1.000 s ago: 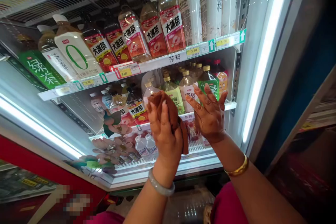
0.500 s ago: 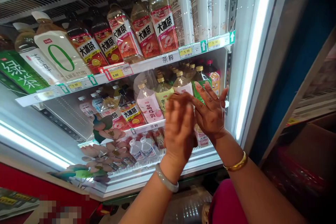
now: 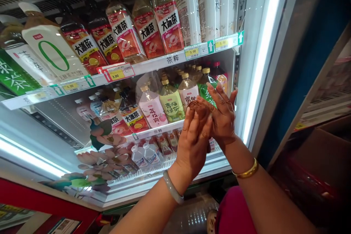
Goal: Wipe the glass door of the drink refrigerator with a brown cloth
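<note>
The cloth [image 3: 201,110] sits bunched under my left hand [image 3: 192,146], its fingers holding it, before the far bottles [image 3: 153,109]. Right of it, my right hand [image 3: 223,121] spreads its fingers. A loose grip could drop the cloth.

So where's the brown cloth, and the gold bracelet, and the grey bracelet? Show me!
Brown cloth [image 3: 201,110]: head view, on its bunched upper part.
Gold bracelet [image 3: 251,170]: head view, on the outside of its band.
Grey bracelet [image 3: 170,188]: head view, on the middle of its visible curve.
</note>
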`<control>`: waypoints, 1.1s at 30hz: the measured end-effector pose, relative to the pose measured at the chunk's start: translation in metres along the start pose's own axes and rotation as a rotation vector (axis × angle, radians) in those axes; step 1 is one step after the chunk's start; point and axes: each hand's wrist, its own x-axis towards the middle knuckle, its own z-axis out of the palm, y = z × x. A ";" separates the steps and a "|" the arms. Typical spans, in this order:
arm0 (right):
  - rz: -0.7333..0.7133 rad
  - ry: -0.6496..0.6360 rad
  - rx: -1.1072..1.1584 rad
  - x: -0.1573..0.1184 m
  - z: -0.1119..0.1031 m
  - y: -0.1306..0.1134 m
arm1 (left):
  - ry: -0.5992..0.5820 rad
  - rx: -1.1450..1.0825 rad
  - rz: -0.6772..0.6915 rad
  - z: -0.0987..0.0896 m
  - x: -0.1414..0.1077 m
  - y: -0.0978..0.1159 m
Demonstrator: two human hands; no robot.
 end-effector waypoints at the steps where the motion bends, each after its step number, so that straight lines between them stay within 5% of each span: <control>1: -0.003 -0.003 -0.010 0.000 0.000 0.001 | -0.020 -0.013 0.022 -0.001 -0.002 -0.001; 7: 0.002 -0.039 -0.082 -0.002 0.000 0.000 | 0.153 0.118 -0.254 -0.023 0.014 -0.004; 12: 0.039 -0.001 -0.057 -0.003 0.000 0.003 | 0.016 0.010 -0.041 -0.007 0.012 0.004; 18: 0.064 -0.037 -0.136 -0.004 -0.004 0.012 | 0.133 0.041 -0.154 -0.005 0.025 0.001; 22: 0.071 -0.028 -0.129 -0.005 -0.005 0.014 | -0.007 -0.047 0.041 0.004 0.023 0.003; 29: 0.061 -0.081 -0.175 -0.005 -0.007 0.015 | 0.126 0.069 -0.082 -0.020 0.037 -0.011; 33: 0.064 -0.032 -0.180 -0.007 -0.002 0.018 | 0.041 0.064 0.017 -0.001 0.029 0.000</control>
